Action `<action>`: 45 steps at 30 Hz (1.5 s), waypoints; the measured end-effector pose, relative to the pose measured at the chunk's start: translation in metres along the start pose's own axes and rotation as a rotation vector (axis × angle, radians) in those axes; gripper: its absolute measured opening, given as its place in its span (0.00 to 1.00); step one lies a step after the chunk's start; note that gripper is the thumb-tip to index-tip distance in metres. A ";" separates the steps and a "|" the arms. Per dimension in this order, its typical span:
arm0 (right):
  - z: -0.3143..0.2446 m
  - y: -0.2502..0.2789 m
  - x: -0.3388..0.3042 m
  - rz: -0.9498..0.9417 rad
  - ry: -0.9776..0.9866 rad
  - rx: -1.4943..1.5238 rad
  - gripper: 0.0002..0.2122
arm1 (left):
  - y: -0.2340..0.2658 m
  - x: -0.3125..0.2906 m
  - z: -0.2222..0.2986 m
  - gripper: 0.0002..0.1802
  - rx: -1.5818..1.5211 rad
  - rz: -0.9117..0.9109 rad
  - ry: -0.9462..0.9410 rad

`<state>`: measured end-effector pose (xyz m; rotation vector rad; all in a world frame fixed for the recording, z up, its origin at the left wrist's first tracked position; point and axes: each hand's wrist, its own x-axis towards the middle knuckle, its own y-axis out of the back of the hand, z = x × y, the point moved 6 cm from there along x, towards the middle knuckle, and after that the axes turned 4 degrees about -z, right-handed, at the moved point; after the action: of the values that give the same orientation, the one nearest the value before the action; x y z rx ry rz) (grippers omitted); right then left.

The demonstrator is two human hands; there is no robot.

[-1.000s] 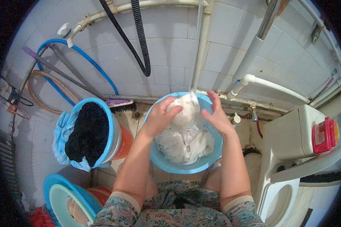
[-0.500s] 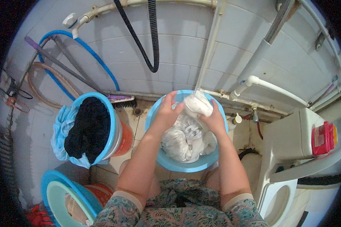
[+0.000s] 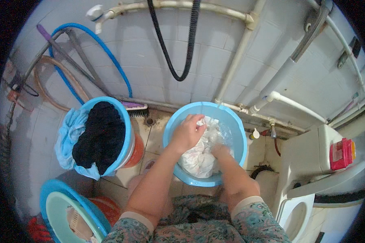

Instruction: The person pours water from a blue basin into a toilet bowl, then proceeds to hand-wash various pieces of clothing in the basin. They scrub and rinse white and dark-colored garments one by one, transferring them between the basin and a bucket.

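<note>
The left hand (image 3: 188, 133) is half curled, thumb and fingers bent over the edge of the wet white cloth (image 3: 198, 162), though whether it pinches any cannot be told; the right hand (image 3: 220, 151) is sunk to the wrist among the folds, its grip hidden. The cloth lies crumpled and soft in clear water inside a smooth, round, light-blue basin (image 3: 238, 121), near matte, rumpled black fabric (image 3: 99, 137).
</note>
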<state>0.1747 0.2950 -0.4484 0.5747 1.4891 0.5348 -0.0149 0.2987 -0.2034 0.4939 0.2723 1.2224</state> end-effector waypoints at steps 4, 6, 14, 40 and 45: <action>0.012 0.067 -0.066 0.033 0.029 0.831 0.20 | -0.011 -0.002 -0.021 0.21 -0.082 0.031 0.113; 0.015 0.097 -0.108 0.041 0.087 1.339 0.18 | -0.039 0.008 -0.070 0.25 -0.281 0.075 0.179; -0.033 0.152 -0.232 0.010 0.647 1.549 0.19 | -0.079 -0.024 -0.017 0.48 -1.566 -0.185 0.526; -0.020 0.141 -0.187 0.286 0.800 2.078 0.18 | -0.027 -0.013 -0.002 0.27 -0.972 0.056 0.441; -0.035 0.141 -0.204 0.559 0.823 1.534 0.12 | -0.052 -0.010 -0.002 0.36 -1.638 -0.262 0.402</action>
<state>0.1390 0.2698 -0.2022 2.1935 2.3969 -0.1355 0.0241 0.2767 -0.2320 -1.1705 -0.3558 0.9128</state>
